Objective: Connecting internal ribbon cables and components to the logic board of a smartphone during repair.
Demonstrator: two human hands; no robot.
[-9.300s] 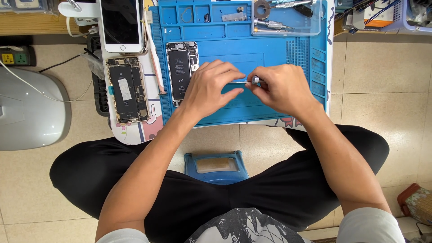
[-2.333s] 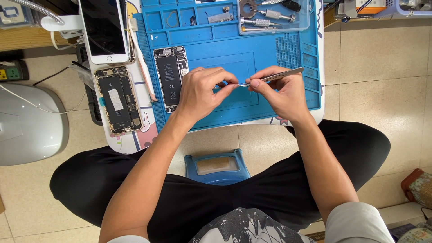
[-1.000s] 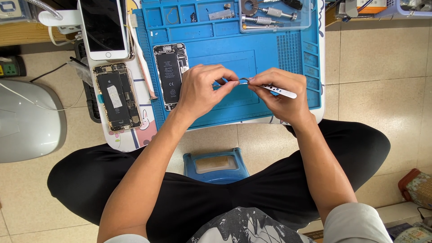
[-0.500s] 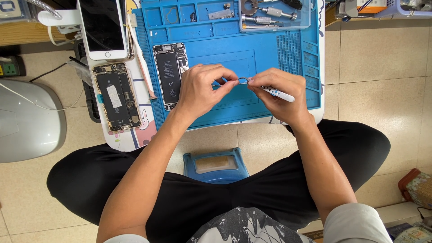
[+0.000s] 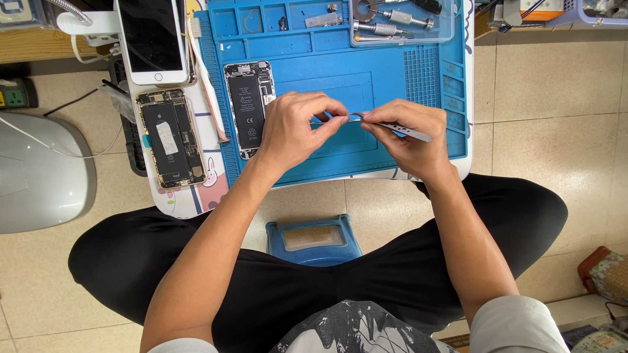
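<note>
Count: three phones. One opened phone (image 5: 248, 108) lies on the blue work mat (image 5: 399, 72), upper centre-left of frame, battery showing. A second opened phone (image 5: 170, 137) lies left of the mat on the white board (image 5: 175, 199). One intact white phone (image 5: 152, 39), screen dark, sits at the top left, just above the second one. One clear tray (image 5: 402, 19) at top centre holds several screwdrivers — too crowded for an exact count. One white brush-like tool (image 5: 206, 78) lies along the mat's left edge. One small blue box (image 5: 314, 240) sits on the floor between the knees, lower centre.

Two hands, both over the mat's centre. Left hand (image 5: 291, 131): fingers curled, thumb and forefinger pinched together on a tiny metal part (image 5: 353, 116) — its shape is too small to read. Right hand (image 5: 409, 137): fingers closed around a pair of tweezers (image 5: 405, 131), tips pointing left and meeting the part between the two hands. The tweezers' rear end sticks out right of the hand. The part sits just above the mat, right of the phone on it and apart from it.
</note>
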